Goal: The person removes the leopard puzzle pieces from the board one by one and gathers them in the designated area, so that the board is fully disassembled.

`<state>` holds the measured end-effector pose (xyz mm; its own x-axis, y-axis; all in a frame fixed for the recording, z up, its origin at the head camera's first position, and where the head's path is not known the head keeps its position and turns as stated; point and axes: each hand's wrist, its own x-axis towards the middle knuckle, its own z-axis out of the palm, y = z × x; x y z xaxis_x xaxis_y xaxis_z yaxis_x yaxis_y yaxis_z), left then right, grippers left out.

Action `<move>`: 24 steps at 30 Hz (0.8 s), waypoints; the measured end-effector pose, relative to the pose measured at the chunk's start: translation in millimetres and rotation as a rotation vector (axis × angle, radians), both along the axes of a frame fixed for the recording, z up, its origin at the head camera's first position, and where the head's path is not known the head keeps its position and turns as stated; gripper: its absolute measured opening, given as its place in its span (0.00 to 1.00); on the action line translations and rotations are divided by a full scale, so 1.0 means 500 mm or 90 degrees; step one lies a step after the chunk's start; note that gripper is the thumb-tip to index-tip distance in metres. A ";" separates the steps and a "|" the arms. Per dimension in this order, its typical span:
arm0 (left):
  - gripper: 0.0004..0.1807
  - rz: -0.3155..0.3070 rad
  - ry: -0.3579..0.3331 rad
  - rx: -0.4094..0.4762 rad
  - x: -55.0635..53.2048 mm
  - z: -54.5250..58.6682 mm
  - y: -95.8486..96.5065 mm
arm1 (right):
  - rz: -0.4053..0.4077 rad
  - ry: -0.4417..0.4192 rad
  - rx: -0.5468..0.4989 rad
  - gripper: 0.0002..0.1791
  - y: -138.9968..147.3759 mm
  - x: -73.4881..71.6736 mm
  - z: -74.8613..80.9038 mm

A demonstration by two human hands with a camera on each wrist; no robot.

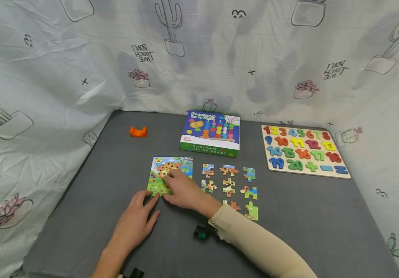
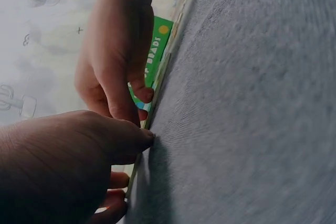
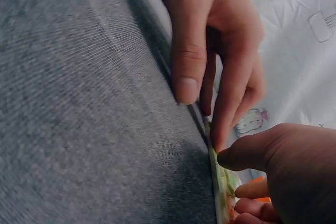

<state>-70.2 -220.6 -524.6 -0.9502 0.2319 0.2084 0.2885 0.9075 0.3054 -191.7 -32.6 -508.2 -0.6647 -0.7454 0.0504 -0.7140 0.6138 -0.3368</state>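
Note:
A square puzzle board (image 1: 155,170) with a printed leopard on a green and blue background lies flat on the grey table. My left hand (image 1: 133,221) touches its near left corner and near edge with spread, mostly straight fingers. Over the board's lower right reaches my right hand (image 1: 185,190), its thumb at the near edge and its fingertips on the picture, covering part of the leopard. No loose piece shows between the fingers. Just right of the board, several loose puzzle pieces (image 1: 229,170) lie in rows; the right forearm partly overlaps the nearest ones.
Behind the board stands a blue and green bead-set box (image 1: 208,148). An orange plastic piece (image 1: 138,132) lies at the back left. On the right is a wooden number board (image 1: 300,148) with colourful numerals. A printed cloth (image 1: 220,58) hangs behind the table (image 1: 81,216).

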 end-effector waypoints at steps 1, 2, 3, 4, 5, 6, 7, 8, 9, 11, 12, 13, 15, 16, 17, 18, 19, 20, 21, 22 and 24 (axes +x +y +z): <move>0.29 -0.001 -0.002 -0.001 -0.001 0.002 -0.002 | 0.000 0.003 -0.002 0.28 -0.001 0.000 -0.001; 0.29 -0.002 -0.005 -0.002 -0.002 0.004 -0.003 | 0.000 0.005 -0.004 0.28 -0.002 0.000 -0.002; 0.28 -0.002 -0.010 -0.004 -0.003 0.006 -0.005 | -0.001 0.006 -0.005 0.28 -0.003 0.000 -0.002; 0.28 -0.003 -0.014 -0.006 -0.004 0.008 -0.006 | -0.003 0.005 -0.006 0.27 -0.004 0.000 -0.003; 0.28 -0.005 -0.017 -0.008 -0.005 0.010 -0.007 | -0.007 0.002 -0.009 0.27 -0.005 0.000 -0.003; 0.28 -0.006 -0.020 -0.008 -0.005 0.011 -0.008 | -0.011 -0.002 -0.011 0.26 -0.007 -0.001 -0.004; 0.27 -0.006 -0.024 -0.009 -0.005 0.012 -0.010 | -0.015 -0.009 -0.013 0.25 -0.008 -0.002 -0.004; 0.27 -0.007 -0.026 -0.009 -0.004 0.013 -0.011 | -0.021 -0.016 -0.017 0.24 -0.010 -0.002 -0.003; 0.27 -0.007 -0.026 -0.009 -0.004 0.013 -0.012 | -0.026 -0.023 -0.021 0.23 -0.012 -0.004 -0.002; 0.27 -0.008 -0.025 -0.008 -0.003 0.013 -0.014 | -0.038 -0.041 -0.032 0.22 -0.016 -0.006 0.000; 0.27 -0.008 -0.023 -0.006 -0.002 0.013 -0.015 | -0.042 -0.049 -0.036 0.21 -0.017 -0.007 0.001; 0.27 -0.008 -0.022 -0.006 -0.001 0.012 -0.016 | -0.045 -0.056 -0.039 0.21 -0.018 -0.008 0.002; 0.26 -0.009 -0.017 -0.007 -0.001 0.011 -0.016 | -0.050 -0.066 -0.046 0.20 -0.020 -0.010 0.002; 0.26 -0.009 -0.016 -0.007 -0.001 0.011 -0.016 | -0.050 -0.069 -0.050 0.19 -0.021 -0.012 0.002; 0.26 -0.010 -0.013 -0.008 -0.001 0.011 -0.016 | -0.050 -0.072 -0.056 0.18 -0.021 -0.013 0.001; 0.26 -0.010 -0.012 -0.010 -0.001 0.010 -0.016 | -0.048 -0.076 -0.064 0.16 -0.022 -0.016 -0.001; 0.26 -0.010 -0.010 -0.011 -0.001 0.010 -0.016 | -0.049 -0.082 -0.074 0.14 -0.022 -0.018 -0.002; 0.26 -0.009 -0.009 -0.013 -0.001 0.010 -0.015 | -0.049 -0.088 -0.086 0.12 -0.022 -0.021 -0.004; 0.26 -0.009 -0.008 -0.014 -0.001 0.010 -0.015 | -0.051 -0.094 -0.098 0.11 -0.023 -0.024 -0.005; 0.25 -0.009 -0.007 -0.015 -0.002 0.010 -0.015 | -0.053 -0.101 -0.110 0.09 -0.023 -0.026 -0.007; 0.25 -0.009 -0.005 -0.017 -0.003 0.010 -0.013 | -0.057 -0.113 -0.132 0.08 -0.024 -0.031 -0.008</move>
<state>-71.6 -227.3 -519.7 -0.9486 0.2500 0.1938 0.2982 0.9113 0.2838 -207.2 -44.5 -512.5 -0.7393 -0.6695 0.0722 -0.5788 0.5771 -0.5761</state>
